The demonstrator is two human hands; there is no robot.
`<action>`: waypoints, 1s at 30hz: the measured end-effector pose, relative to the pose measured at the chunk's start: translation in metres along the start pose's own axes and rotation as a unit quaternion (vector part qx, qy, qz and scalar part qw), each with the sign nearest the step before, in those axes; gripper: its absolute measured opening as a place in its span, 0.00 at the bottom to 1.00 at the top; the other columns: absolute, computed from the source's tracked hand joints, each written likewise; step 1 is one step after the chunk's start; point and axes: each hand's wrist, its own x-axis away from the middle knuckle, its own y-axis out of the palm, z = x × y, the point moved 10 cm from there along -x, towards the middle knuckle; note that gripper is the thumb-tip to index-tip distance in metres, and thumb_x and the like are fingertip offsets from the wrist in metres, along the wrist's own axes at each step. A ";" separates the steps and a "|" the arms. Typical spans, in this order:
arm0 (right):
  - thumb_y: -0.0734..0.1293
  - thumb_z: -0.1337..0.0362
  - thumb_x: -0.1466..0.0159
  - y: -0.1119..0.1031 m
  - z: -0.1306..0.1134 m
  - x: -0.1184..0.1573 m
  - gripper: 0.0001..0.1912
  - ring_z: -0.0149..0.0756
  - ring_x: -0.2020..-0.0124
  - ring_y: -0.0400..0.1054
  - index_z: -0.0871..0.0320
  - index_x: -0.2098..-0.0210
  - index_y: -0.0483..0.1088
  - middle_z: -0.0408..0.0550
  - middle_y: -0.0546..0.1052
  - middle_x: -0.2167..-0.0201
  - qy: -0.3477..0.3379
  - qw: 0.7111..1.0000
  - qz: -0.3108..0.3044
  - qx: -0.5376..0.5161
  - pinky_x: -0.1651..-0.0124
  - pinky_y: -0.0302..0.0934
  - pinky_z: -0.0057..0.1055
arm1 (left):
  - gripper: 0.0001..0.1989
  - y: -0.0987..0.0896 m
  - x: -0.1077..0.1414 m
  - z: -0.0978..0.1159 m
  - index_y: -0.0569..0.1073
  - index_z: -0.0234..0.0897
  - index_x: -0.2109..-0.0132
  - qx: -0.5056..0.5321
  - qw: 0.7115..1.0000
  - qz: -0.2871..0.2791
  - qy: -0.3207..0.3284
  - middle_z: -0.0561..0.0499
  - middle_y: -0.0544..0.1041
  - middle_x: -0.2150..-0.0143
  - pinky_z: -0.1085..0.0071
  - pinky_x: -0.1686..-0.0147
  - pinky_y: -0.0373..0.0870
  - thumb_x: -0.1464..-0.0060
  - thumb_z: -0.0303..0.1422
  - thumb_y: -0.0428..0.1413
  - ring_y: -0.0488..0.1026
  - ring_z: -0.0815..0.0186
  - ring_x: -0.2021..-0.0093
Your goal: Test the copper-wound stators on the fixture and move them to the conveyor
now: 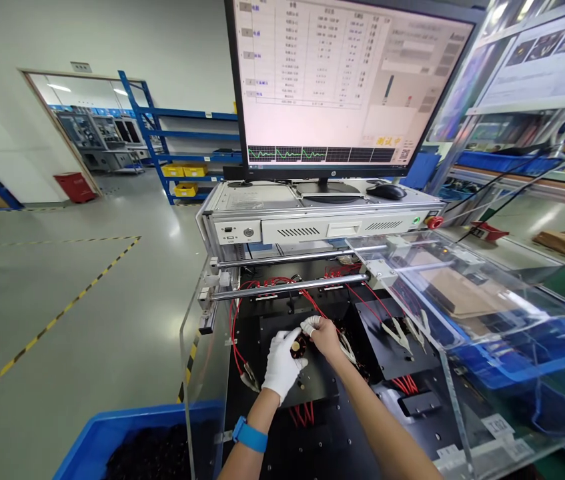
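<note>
My left hand (282, 367), in a white glove, is closed around a small round stator (297, 347) with dark and copper tones and a pale centre, just over the black fixture plate (319, 381). Right beside it, my right hand (321, 333) has its white-covered fingertips pinched together at the stator's upper edge. What they grip is hidden. White-handled clips (347, 350) on red wires lie just right of my right hand. Another clip (249, 378) rests left of my left hand.
A second black plate (392, 340) with clips sits to the right. Metal rails (287, 290) and a clear hinged cover (462, 287) surround the fixture. A blue bin (87, 447) of dark parts stands lower left. The monitor (332, 120) stands behind, near a red emergency button (433, 221).
</note>
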 end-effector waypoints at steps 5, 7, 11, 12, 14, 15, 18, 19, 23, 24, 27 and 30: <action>0.65 0.56 0.47 -0.021 -0.015 0.010 0.13 0.37 0.69 0.70 0.59 0.69 0.74 0.48 0.76 0.71 -0.036 0.998 0.036 0.043 0.64 0.64 0.33 | 0.36 0.000 -0.001 0.000 0.65 0.48 0.46 0.010 1.000 -0.001 0.012 0.52 0.66 0.53 0.66 0.50 0.62 0.65 0.22 0.60 0.62 0.61 0.52; 0.64 0.62 0.46 -0.026 -0.030 0.016 0.12 0.39 0.62 0.70 0.57 0.65 0.75 0.50 0.76 0.65 -0.085 0.990 0.043 0.107 0.55 0.62 0.36 | 0.36 0.000 -0.001 -0.001 0.65 0.48 0.46 0.010 1.000 0.000 0.018 0.52 0.66 0.53 0.67 0.50 0.62 0.65 0.22 0.60 0.62 0.62 0.52; 0.61 0.68 0.43 -0.013 -0.045 0.020 0.15 0.38 0.54 0.66 0.55 0.58 0.73 0.50 0.73 0.56 -0.120 0.958 -0.007 0.261 0.48 0.58 0.34 | 0.35 0.001 -0.002 -0.001 0.65 0.47 0.46 0.006 1.000 -0.001 0.017 0.52 0.66 0.53 0.67 0.51 0.62 0.65 0.23 0.61 0.63 0.62 0.52; 0.60 0.69 0.42 -0.010 -0.044 0.020 0.16 0.38 0.53 0.65 0.54 0.57 0.73 0.49 0.73 0.55 -0.117 0.947 -0.021 0.297 0.47 0.57 0.33 | 0.35 0.001 -0.002 -0.002 0.65 0.47 0.46 0.005 1.000 -0.001 0.015 0.52 0.66 0.53 0.67 0.51 0.62 0.65 0.23 0.61 0.63 0.62 0.52; 0.60 0.70 0.42 -0.004 -0.042 0.018 0.16 0.38 0.52 0.64 0.53 0.57 0.72 0.49 0.72 0.54 -0.112 0.927 -0.046 0.355 0.48 0.57 0.31 | 0.35 0.001 -0.001 -0.002 0.65 0.47 0.46 0.004 1.000 -0.001 0.014 0.52 0.66 0.54 0.67 0.51 0.62 0.65 0.23 0.61 0.63 0.62 0.52; 0.60 0.70 0.42 -0.002 -0.041 0.018 0.16 0.38 0.52 0.64 0.53 0.57 0.73 0.49 0.72 0.55 -0.113 0.918 -0.057 0.377 0.48 0.57 0.31 | 0.35 0.001 -0.001 -0.002 0.65 0.47 0.46 0.004 1.000 -0.001 0.014 0.52 0.66 0.54 0.68 0.51 0.62 0.65 0.23 0.61 0.63 0.62 0.52; 0.60 0.69 0.41 0.002 -0.039 0.017 0.14 0.39 0.52 0.63 0.54 0.59 0.73 0.50 0.73 0.58 -0.123 0.897 -0.078 0.417 0.50 0.56 0.30 | 0.36 0.001 -0.001 -0.001 0.66 0.47 0.46 0.007 1.000 -0.004 0.018 0.52 0.66 0.53 0.68 0.51 0.62 0.66 0.23 0.61 0.63 0.62 0.52; 0.59 0.69 0.40 0.003 -0.039 0.016 0.13 0.39 0.53 0.64 0.55 0.60 0.73 0.50 0.73 0.59 -0.123 0.893 -0.079 0.426 0.51 0.56 0.29 | 0.36 0.001 -0.001 -0.001 0.66 0.47 0.46 0.008 1.000 -0.005 0.020 0.52 0.66 0.53 0.68 0.50 0.62 0.66 0.23 0.61 0.63 0.62 0.52; 0.59 0.68 0.41 0.017 -0.042 0.009 0.12 0.37 0.60 0.66 0.59 0.66 0.74 0.52 0.74 0.63 -0.123 0.890 -0.104 0.426 0.57 0.57 0.27 | 0.42 0.000 -0.004 -0.002 0.60 0.42 0.42 0.027 1.000 -0.004 -0.002 0.49 0.68 0.53 0.67 0.49 0.60 0.67 0.21 0.62 0.63 0.60 0.51; 0.60 0.69 0.41 0.023 -0.045 0.007 0.11 0.36 0.62 0.67 0.60 0.68 0.74 0.52 0.75 0.65 -0.130 0.891 -0.119 0.419 0.58 0.57 0.27 | 0.45 0.000 -0.004 -0.005 0.57 0.41 0.40 0.038 0.999 -0.004 -0.022 0.48 0.68 0.53 0.67 0.49 0.61 0.68 0.21 0.62 0.64 0.60 0.51; 0.62 0.70 0.44 0.041 -0.056 0.005 0.09 0.32 0.68 0.68 0.60 0.72 0.74 0.47 0.76 0.70 -0.167 0.888 -0.202 0.377 0.63 0.56 0.23 | 0.52 0.003 -0.004 -0.015 0.47 0.40 0.37 0.076 0.994 -0.009 -0.074 0.47 0.69 0.54 0.66 0.52 0.62 0.69 0.20 0.62 0.67 0.60 0.53; 0.63 0.69 0.44 0.049 -0.066 0.009 0.08 0.30 0.73 0.67 0.60 0.73 0.75 0.45 0.76 0.74 -0.189 0.879 -0.273 0.342 0.68 0.55 0.22 | 0.53 0.003 -0.003 -0.016 0.45 0.42 0.37 0.097 0.993 -0.002 -0.068 0.47 0.70 0.53 0.65 0.53 0.62 0.69 0.20 0.62 0.67 0.61 0.54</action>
